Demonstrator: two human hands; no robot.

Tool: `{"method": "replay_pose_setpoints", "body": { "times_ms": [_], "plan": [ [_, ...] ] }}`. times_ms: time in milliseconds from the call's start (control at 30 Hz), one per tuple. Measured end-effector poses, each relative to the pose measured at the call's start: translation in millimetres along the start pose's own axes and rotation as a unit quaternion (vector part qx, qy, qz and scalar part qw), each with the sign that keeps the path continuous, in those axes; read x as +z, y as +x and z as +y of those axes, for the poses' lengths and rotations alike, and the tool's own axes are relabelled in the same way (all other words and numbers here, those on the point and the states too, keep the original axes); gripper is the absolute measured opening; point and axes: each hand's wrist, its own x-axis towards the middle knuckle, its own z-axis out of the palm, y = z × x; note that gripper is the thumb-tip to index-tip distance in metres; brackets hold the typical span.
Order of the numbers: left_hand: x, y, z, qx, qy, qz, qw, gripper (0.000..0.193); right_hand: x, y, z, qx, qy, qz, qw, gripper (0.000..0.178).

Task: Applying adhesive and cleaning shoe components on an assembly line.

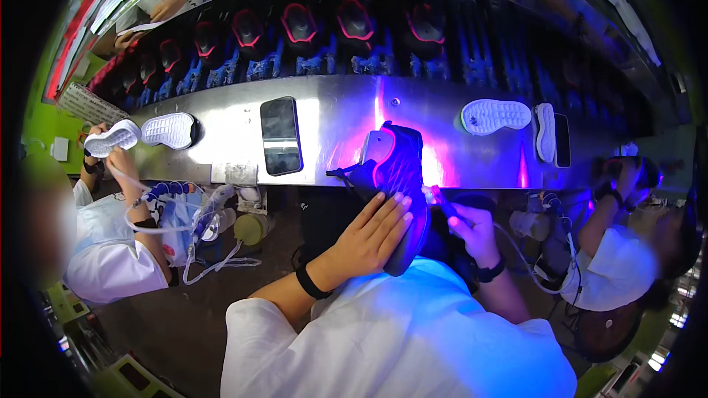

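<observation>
A dark shoe upper (402,177) with a pinkish-red collar line is held slanting over the near edge of the metal bench, lit purple and blue. My left hand (372,232) holds it from the left, its fingers laid together across the shoe's side; the thumb is hidden. At the shoe's right edge, my right hand (476,232) is closed around a slim, dark brush-like tool (440,200). The pale tip of that tool is close to the shoe's side; whether it touches I cannot tell. A thin tube runs down near my right wrist.
On the metal bench (228,103) lie a black phone (281,136), a white sole (495,116) and another sole (545,133) beside a second phone. Behind it, dark shoes with red collars stand in a rack (317,63). People work on both sides; the left one handles a white sole (113,138).
</observation>
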Motion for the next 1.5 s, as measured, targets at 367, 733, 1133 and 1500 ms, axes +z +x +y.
{"method": "replay_pose_setpoints", "body": {
  "times_ms": [367, 733, 1133, 1500],
  "plan": [
    [6.7, 30.8, 31.7, -0.025, 0.022, 0.005, 0.999, 0.07, -26.8, -25.1, -37.1, 0.029, -0.008, -0.014, 0.999, 0.034],
    [5.8, 81.2, 58.7, -0.06, 0.05, 0.019, 0.997, 0.074, -49.7, -56.3, -31.7, 0.013, 0.015, 0.04, 0.999, 0.03],
    [11.5, 110.7, 65.6, -0.09, 0.081, 0.011, 0.993, 0.072, -57.3, -55.5, -48.2, -0.012, 0.018, 0.075, 0.997, 0.032],
    [15.0, 129.9, 60.5, -0.122, 0.099, 0.016, 0.987, 0.086, -68.9, -44.8, -69.4, -0.009, -0.078, 0.118, 0.99, 0.036]
  ]
}}
